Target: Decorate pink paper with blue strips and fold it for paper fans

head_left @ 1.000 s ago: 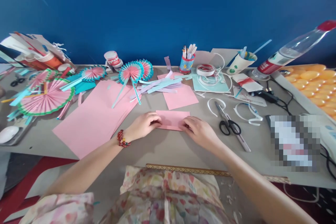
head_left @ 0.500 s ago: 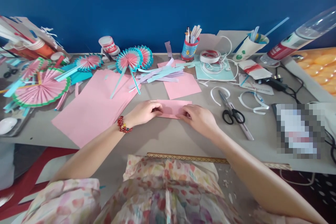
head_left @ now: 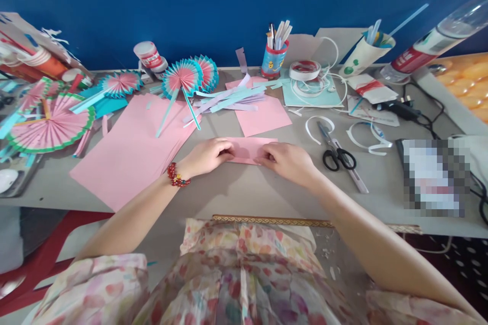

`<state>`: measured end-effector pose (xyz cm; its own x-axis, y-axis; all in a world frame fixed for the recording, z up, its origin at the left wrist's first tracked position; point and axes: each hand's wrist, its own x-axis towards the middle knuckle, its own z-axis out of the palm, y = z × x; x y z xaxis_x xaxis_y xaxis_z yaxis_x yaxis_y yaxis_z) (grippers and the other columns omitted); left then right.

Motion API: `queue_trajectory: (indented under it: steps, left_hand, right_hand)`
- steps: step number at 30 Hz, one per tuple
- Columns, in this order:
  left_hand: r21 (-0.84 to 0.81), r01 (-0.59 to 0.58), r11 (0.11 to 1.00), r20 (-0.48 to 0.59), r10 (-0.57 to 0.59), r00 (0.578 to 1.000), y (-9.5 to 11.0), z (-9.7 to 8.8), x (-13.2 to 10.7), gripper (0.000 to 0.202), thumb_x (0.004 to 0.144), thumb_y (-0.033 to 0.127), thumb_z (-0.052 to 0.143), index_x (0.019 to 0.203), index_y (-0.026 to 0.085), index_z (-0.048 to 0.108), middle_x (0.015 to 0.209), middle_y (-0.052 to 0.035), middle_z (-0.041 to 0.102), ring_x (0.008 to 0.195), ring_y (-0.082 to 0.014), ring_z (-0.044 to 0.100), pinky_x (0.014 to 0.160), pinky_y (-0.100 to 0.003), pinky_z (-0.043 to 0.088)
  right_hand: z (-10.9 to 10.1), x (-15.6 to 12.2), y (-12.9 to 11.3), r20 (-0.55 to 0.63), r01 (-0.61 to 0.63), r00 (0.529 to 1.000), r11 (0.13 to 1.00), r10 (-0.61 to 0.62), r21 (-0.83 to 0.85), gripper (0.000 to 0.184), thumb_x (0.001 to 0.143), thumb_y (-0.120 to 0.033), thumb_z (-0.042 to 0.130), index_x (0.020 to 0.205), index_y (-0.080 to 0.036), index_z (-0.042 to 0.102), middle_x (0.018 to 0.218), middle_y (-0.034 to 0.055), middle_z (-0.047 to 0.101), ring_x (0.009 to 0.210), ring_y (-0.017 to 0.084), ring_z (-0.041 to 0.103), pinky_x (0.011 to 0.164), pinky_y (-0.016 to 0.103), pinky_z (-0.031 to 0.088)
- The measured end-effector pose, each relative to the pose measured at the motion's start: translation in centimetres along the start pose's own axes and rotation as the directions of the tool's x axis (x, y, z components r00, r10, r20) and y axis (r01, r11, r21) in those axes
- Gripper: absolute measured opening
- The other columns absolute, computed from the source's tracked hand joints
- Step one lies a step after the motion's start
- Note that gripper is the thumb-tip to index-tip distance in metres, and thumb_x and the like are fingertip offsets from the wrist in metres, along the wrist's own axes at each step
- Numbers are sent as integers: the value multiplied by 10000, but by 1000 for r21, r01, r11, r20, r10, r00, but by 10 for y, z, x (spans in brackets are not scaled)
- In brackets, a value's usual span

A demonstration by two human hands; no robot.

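A small folded pink paper (head_left: 249, 149) lies on the grey table (head_left: 244, 193) in front of me. My left hand (head_left: 206, 156), with a red bead bracelet on its wrist, pinches the paper's left end with curled fingers. My right hand (head_left: 287, 161) presses and pinches the right end, fingers bent over the near edge. A stack of large pink sheets (head_left: 133, 152) lies just left of my left hand, and another pink sheet (head_left: 263, 119) lies just beyond the folded one.
Black scissors (head_left: 337, 155) and curls of white tape backing (head_left: 368, 139) lie to the right. Finished pink-and-teal paper fans (head_left: 49, 124) fill the left. At the back stand a pen cup (head_left: 273, 61), tape roll (head_left: 304, 69), glue jar (head_left: 148, 56), paper strips (head_left: 229, 99) and a bottle (head_left: 430, 43).
Both hands have stayed on the folded pink paper, with the fingers drawing slightly closer together. The camera tilted, so everything sits a little higher in view.
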<state>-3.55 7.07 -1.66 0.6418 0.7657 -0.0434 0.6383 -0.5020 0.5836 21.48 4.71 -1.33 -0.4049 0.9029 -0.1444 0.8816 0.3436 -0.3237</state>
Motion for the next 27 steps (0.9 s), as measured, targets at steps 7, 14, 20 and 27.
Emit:
queue_trajectory:
  steps: [7, 14, 20, 27]
  left_hand:
    - [24, -12, 1000, 14, 12, 1000, 3, -1, 0, 175, 945, 292, 502, 910, 194, 643, 976, -20, 671, 863, -172, 619, 731, -250, 419]
    - [72, -39, 997, -5, 39, 999, 5, 0, -2, 196, 957, 271, 453, 903, 195, 626, 967, -23, 651, 871, -171, 612, 743, -252, 423]
    - [68, -34, 997, 16, 33, 999, 2, 0, -1, 183, 957, 295, 473, 923, 203, 627, 983, -21, 665, 873, -179, 620, 730, -257, 419]
    - [51, -21, 998, 55, 18, 998, 1, -4, 3, 224, 964, 330, 458, 923, 200, 636, 1013, -33, 676, 922, -193, 623, 760, -269, 433]
  right_hand:
    - [0, 1, 1, -2, 16, 1000, 1000, -16, -8, 250, 924, -413, 540, 849, -211, 667, 864, 30, 699, 748, 168, 593, 565, 260, 271]
    - [-3, 0, 8, 5, 71, 997, 996, -71, 61, 256, 923, -396, 534, 771, -206, 612, 826, 21, 685, 721, 160, 576, 584, 251, 295]
    - [-13, -11, 30, 2, 209, 977, 970, -211, 124, 190, 923, -327, 504, 811, -203, 595, 842, 28, 663, 728, 157, 566, 642, 249, 333]
    - [-14, -9, 36, 20, 160, 986, 980, -163, 117, 227, 917, -350, 503, 765, -204, 587, 842, 29, 659, 714, 154, 563, 627, 245, 321]
